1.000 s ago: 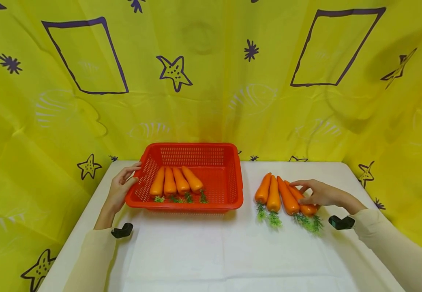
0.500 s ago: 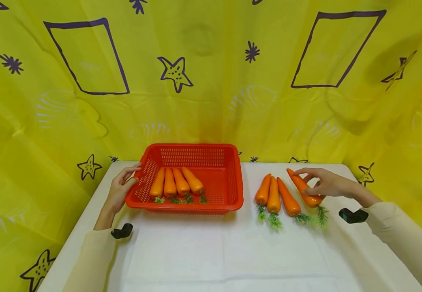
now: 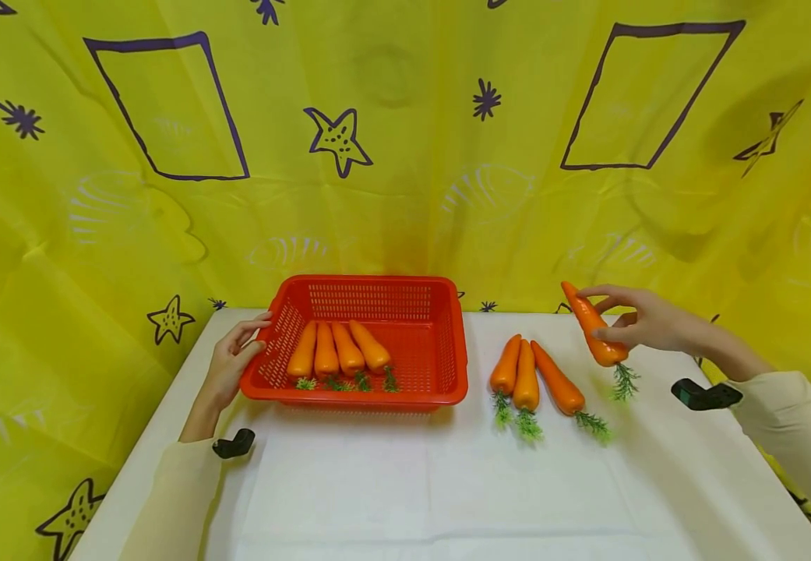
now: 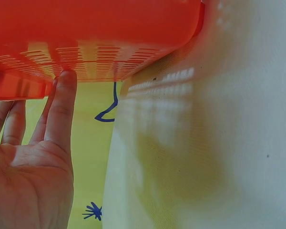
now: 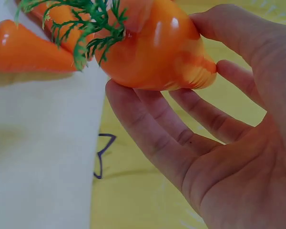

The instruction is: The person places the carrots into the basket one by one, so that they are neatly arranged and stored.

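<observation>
My right hand point(image 3: 647, 315) pinches an orange carrot point(image 3: 590, 323) between thumb and fingers, holding it up over the right part of the table. Its thin tip points up and to the left, and green fronds hang from the thick end. In the right wrist view the thick end of this carrot point(image 5: 152, 43) fills the space between thumb and fingertips. On the left, my left hand point(image 3: 226, 366) has its fairly straight fingers at the side of a red plastic basket point(image 3: 370, 396). Seen from the left wrist, a fingertip meets the slotted basket wall point(image 4: 100, 52) from outside.
Several carrots point(image 3: 345, 351) lie side by side inside the basket, fronds toward the front. Three more carrots point(image 3: 526, 378) rest on the white tabletop point(image 3: 433, 475) right of the basket. A yellow patterned curtain point(image 3: 405, 210) stands behind and around the table.
My right hand has lifted the rightmost carrot off the table group and moved it up and to the right. The left hand and basket have stayed in place.
</observation>
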`<state>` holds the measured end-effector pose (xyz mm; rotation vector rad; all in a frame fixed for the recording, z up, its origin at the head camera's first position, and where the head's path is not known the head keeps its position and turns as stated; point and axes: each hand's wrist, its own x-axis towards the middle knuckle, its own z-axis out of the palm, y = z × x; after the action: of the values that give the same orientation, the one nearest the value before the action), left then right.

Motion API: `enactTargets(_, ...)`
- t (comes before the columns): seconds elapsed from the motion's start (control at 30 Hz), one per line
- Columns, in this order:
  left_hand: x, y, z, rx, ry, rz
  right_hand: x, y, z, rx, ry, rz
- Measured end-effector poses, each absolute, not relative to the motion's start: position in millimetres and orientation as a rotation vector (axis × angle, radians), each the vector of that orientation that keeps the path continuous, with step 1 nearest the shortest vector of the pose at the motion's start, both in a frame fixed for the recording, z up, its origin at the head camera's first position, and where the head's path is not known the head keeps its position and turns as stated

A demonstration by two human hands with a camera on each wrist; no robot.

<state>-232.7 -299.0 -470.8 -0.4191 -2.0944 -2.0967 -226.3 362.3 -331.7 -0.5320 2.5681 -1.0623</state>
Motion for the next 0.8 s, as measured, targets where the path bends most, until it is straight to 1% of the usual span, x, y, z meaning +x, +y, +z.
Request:
enactTargets(0.4,-231.3,-299.2,-469.8,-0.443,-2.071,-2.111,-224.5,354.5,-319.0,-0.574,2.597,-1.038)
enactTargets(0.8,-233.2,-300.5,-471.7,-0.446,-2.066,-2.112,-242.1,318.0,-299.7,-0.595,2.538,-1.032)
